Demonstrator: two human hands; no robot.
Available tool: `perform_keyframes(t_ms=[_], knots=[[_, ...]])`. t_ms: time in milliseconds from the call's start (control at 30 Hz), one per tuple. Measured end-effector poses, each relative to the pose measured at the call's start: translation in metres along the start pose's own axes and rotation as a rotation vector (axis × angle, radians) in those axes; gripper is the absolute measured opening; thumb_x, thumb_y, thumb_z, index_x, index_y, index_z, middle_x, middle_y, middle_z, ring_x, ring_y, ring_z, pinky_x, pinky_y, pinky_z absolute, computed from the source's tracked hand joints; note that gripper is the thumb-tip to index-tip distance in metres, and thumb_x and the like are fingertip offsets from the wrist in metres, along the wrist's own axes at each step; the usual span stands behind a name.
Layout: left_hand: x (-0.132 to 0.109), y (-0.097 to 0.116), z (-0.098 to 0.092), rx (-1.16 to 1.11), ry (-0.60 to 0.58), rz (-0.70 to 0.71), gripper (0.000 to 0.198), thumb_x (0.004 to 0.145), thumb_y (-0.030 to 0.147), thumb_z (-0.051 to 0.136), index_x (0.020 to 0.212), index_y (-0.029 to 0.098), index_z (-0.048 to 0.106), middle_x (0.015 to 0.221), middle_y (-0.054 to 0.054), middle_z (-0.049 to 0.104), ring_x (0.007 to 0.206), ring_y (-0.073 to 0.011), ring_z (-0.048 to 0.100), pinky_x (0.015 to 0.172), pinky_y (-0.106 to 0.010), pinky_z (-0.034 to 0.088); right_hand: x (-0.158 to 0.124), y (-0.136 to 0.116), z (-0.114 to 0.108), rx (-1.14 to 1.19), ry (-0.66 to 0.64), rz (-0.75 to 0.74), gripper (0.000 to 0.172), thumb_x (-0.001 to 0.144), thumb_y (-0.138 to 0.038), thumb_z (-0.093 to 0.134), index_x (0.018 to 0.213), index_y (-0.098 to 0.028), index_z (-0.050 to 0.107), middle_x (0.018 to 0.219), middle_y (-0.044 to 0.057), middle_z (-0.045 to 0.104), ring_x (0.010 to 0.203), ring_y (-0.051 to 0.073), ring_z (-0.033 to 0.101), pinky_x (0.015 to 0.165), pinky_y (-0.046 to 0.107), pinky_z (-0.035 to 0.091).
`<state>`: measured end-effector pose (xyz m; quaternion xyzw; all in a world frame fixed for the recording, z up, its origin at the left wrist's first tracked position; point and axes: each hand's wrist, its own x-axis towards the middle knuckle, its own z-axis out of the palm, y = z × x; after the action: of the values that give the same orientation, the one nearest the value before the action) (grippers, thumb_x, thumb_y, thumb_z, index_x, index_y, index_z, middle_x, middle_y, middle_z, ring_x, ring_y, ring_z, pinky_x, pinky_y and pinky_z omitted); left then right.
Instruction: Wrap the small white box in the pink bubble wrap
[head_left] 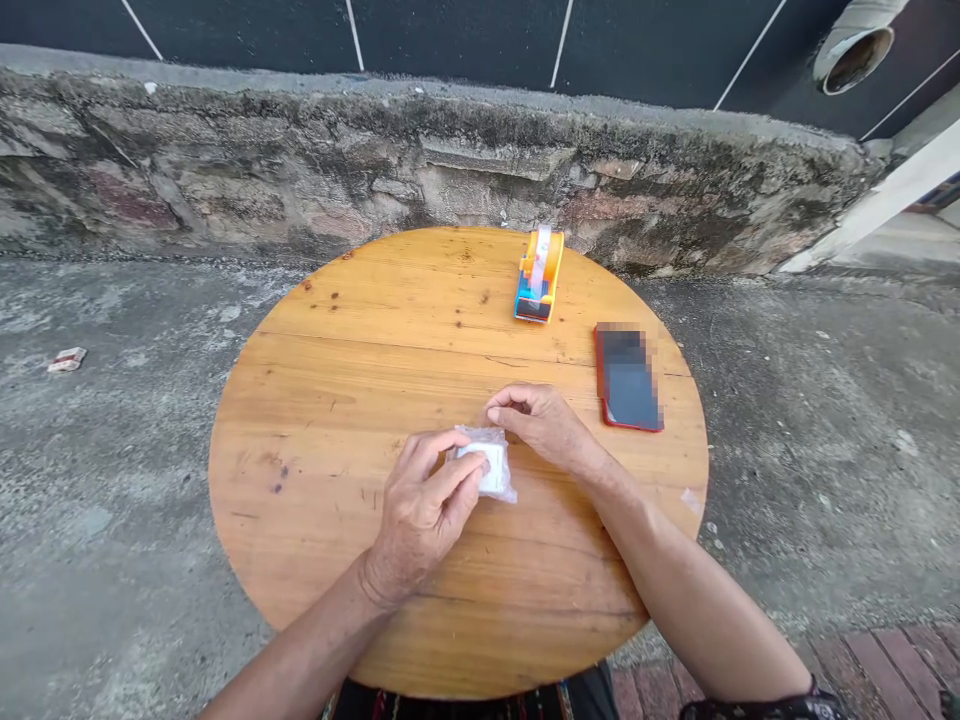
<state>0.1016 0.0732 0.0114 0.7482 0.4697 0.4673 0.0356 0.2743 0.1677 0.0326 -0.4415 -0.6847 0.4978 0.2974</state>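
A small white packet in clear plastic wrap (491, 468) lies near the middle of a round wooden table (322, 400). My left hand (424, 510) pinches the packet's left side between thumb and fingers. My right hand (540, 420) has its fingers curled and pinches the wrap at the packet's top edge. Both hands rest low on the tabletop.
An orange and blue tape dispenser (538, 275) stands at the table's far side. A red-cased phone (628, 378) lies face up to the right of my right hand. A rough stone wall (375, 170) runs behind the table, concrete ground around it, with a scrap of litter (67, 359) at left.
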Motion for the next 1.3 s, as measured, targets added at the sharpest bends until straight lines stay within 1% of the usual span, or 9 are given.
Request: perform_keyframes(t_ms=[67,233,400,467,567,733,933,1167,1300], knots=[[0.000,0.000,0.000,-0.008,-0.005,0.000,0.015,0.089,0.013,0.061,0.099,0.022,0.067,0.105,-0.007,0.063,0.093,-0.0182,0.060,0.078,-0.033,0.054,-0.001,-0.001,0.000,-0.004,0.009,-0.028,0.014,0.081,-0.028,0.060,0.074,-0.018,0.067,0.073,-0.001,0.062,0.066,0.011,0.055,0.062,0.024,0.045],[-0.001,-0.002,0.001,-0.037,-0.014,-0.006,0.020,0.087,0.009,0.062,0.102,0.021,0.067,0.106,-0.007,0.061,0.095,-0.0179,0.059,0.079,-0.032,0.053,-0.002,-0.005,0.000,-0.035,-0.024,-0.151,0.013,0.081,-0.024,0.060,0.072,-0.018,0.066,0.077,0.000,0.063,0.070,0.012,0.056,0.067,0.025,0.045],[-0.001,-0.001,0.002,-0.040,-0.005,-0.016,0.020,0.086,0.009,0.062,0.100,0.022,0.067,0.105,-0.006,0.062,0.095,-0.0182,0.059,0.078,-0.032,0.052,-0.008,-0.011,0.001,-0.068,-0.029,-0.150,0.013,0.083,-0.019,0.057,0.075,-0.018,0.067,0.075,-0.001,0.066,0.073,0.012,0.059,0.071,0.026,0.046],[-0.001,-0.001,0.003,-0.041,-0.002,-0.013,0.020,0.086,0.008,0.062,0.100,0.021,0.068,0.106,-0.006,0.061,0.095,-0.0181,0.059,0.079,-0.032,0.052,-0.011,-0.014,0.001,-0.095,-0.040,-0.174,0.014,0.083,-0.018,0.056,0.074,-0.019,0.067,0.076,-0.001,0.067,0.075,0.012,0.060,0.073,0.025,0.046],[-0.001,0.000,0.003,-0.044,0.005,-0.004,0.021,0.085,0.006,0.063,0.100,0.020,0.067,0.106,-0.006,0.061,0.095,-0.0175,0.059,0.080,-0.031,0.051,-0.014,-0.017,0.001,-0.114,-0.060,-0.206,0.016,0.084,-0.015,0.056,0.075,-0.019,0.068,0.077,-0.001,0.067,0.075,0.012,0.061,0.072,0.024,0.046],[-0.001,0.000,0.004,-0.047,0.015,0.002,0.021,0.084,0.005,0.064,0.099,0.020,0.068,0.105,-0.006,0.060,0.095,-0.0171,0.059,0.079,-0.030,0.051,-0.017,-0.018,-0.001,-0.133,-0.099,-0.216,0.018,0.085,-0.011,0.056,0.078,-0.018,0.070,0.080,0.000,0.070,0.075,0.011,0.063,0.070,0.023,0.046],[-0.002,-0.001,0.005,-0.059,0.018,-0.006,0.023,0.083,0.005,0.065,0.101,0.020,0.068,0.106,-0.006,0.060,0.096,-0.0174,0.059,0.079,-0.030,0.052,-0.019,-0.016,-0.001,-0.202,-0.111,-0.310,0.018,0.085,-0.009,0.056,0.080,-0.018,0.071,0.082,0.000,0.071,0.074,0.011,0.063,0.069,0.023,0.046],[-0.003,-0.001,0.005,-0.059,0.015,-0.017,0.022,0.085,0.007,0.064,0.101,0.020,0.068,0.106,-0.006,0.061,0.096,-0.0175,0.060,0.081,-0.031,0.052,-0.020,-0.016,-0.002,-0.285,-0.137,-0.386,0.021,0.088,-0.009,0.054,0.082,-0.019,0.071,0.085,0.001,0.072,0.076,0.011,0.065,0.072,0.023,0.047],[-0.003,-0.001,0.005,-0.055,0.018,-0.046,0.018,0.086,0.009,0.064,0.100,0.020,0.066,0.105,-0.006,0.061,0.098,-0.0179,0.061,0.083,-0.032,0.052,-0.022,-0.019,-0.003,-0.355,-0.122,-0.433,0.021,0.089,-0.009,0.054,0.083,-0.019,0.072,0.087,0.002,0.074,0.078,0.012,0.067,0.075,0.025,0.048]])
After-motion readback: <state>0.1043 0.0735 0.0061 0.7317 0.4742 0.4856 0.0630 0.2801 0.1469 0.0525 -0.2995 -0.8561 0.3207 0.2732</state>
